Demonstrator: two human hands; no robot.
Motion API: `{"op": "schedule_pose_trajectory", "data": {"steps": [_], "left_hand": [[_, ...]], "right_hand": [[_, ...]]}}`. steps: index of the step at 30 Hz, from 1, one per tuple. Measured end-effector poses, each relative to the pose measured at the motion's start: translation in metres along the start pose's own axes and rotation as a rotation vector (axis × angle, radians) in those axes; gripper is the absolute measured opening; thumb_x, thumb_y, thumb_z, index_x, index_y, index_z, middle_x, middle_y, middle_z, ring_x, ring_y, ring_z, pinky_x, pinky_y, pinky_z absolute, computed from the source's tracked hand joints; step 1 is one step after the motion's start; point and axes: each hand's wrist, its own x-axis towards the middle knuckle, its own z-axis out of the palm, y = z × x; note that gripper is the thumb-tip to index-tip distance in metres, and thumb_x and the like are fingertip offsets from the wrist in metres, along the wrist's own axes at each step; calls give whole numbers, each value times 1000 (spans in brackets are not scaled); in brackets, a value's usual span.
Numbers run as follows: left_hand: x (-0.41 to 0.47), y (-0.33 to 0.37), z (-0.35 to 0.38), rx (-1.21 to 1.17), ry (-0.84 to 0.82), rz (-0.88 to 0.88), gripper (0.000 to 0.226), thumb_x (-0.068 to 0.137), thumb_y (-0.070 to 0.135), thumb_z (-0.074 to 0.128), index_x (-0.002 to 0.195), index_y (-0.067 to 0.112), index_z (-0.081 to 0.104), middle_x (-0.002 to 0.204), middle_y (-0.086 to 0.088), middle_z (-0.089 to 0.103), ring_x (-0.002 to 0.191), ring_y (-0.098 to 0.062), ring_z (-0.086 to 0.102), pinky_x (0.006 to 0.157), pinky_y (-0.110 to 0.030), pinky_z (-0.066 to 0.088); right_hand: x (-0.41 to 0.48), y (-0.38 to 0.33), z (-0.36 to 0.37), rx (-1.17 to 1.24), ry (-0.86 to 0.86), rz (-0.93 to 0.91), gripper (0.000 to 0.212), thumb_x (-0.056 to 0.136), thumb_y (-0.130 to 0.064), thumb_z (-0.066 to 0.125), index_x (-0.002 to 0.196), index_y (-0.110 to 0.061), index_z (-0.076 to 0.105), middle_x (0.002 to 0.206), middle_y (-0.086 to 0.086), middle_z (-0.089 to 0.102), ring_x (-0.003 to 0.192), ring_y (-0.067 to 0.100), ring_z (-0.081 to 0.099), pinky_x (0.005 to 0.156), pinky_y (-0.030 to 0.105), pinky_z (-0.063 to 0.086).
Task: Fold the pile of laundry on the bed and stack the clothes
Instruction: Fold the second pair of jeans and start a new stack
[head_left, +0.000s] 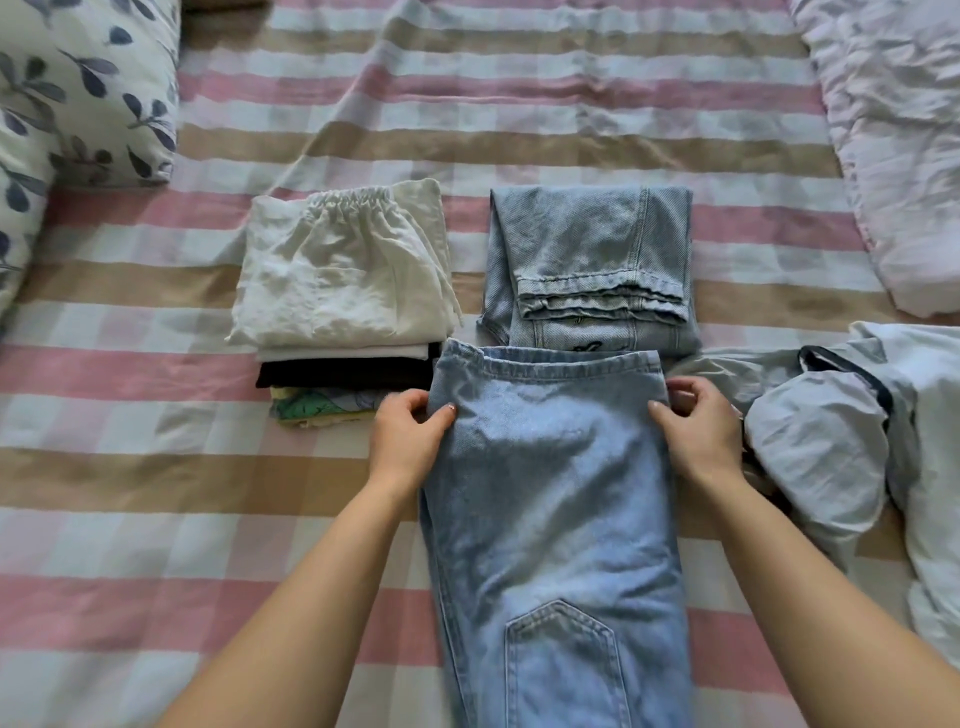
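A pair of light blue jeans (550, 499) lies lengthwise in front of me on the striped bed, a back pocket showing near the bottom. My left hand (408, 441) pinches its left edge near the hem, and my right hand (698, 431) grips the right edge. Just beyond lies a folded pair of light blue jeans (589, 265). To the left stands a stack of folded clothes (343, 291) with a white garment on top, and white, black and green-patterned pieces beneath. An unfolded pale blue garment (831, 441) with dark trim is heaped at the right.
The bed cover (156, 467) has pink, tan and white stripes. A leaf-print pillow (78, 93) sits at the far left corner. A crumpled white quilt (904, 145) fills the far right.
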Motion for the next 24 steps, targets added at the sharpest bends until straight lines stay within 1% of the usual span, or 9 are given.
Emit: {"op": "schedule_pose_trajectory", "data": {"steps": [1,3,5,9,11,14,19,22,24], "left_hand": [[-1,1,0,40,58,44,5,81,22,69,81,17,67,84,-5,66,79,-19,61,74,-30,50],[-2,9,2,-45,116,85,8,81,24,70,83,24,62,79,7,64,75,-8,60,67,-12,47],[5,20,5,-131,106,51,17,82,17,70,93,23,59,77,14,60,71,3,57,61,-2,43],[17,35,4,-313,77,-56,15,82,-2,65,96,-5,65,73,1,64,66,-7,59,65,-14,49],[6,39,-9,-389,39,-5,14,81,-8,62,94,-5,65,65,7,66,60,0,59,62,-11,49],[-20,33,-44,-396,-132,99,20,76,-15,60,79,3,69,63,9,70,60,0,63,63,-12,51],[-49,17,-77,-167,-503,-28,24,72,-19,62,71,3,70,63,-2,71,59,-5,64,62,-14,52],[-52,8,-76,-2,-711,-90,24,73,-16,66,68,7,72,65,-3,71,60,-6,64,64,-16,51],[-50,0,-74,122,-769,-99,28,75,-11,67,66,15,73,62,2,69,59,-4,59,63,-16,48]], "right_hand": [[1,-4,-1,-59,40,-90,28,81,-13,67,107,-6,61,101,11,68,92,25,62,85,35,48],[6,-12,1,-133,68,-186,32,81,-20,69,110,-7,61,102,11,67,94,26,62,84,35,46],[14,-17,7,-165,40,-155,34,82,-20,69,112,-6,61,105,11,66,97,27,61,84,35,45],[25,-21,7,81,47,-65,12,78,-1,66,89,-6,64,81,3,63,77,19,58,74,31,44],[16,-20,-4,278,-14,-122,24,77,11,61,74,-12,58,68,-7,64,66,8,56,69,25,46],[-10,-8,-34,399,-250,-196,34,75,23,56,67,-10,54,67,-12,70,66,-1,63,69,12,49],[-43,15,-72,219,-604,-178,31,70,26,60,65,-5,61,70,2,72,68,7,66,70,14,51],[-54,31,-78,120,-729,-104,30,71,20,66,66,-9,65,63,0,67,61,3,59,63,12,48],[-58,39,-77,84,-786,-49,29,73,18,65,67,-10,66,64,-2,63,63,2,56,63,15,47]]}}
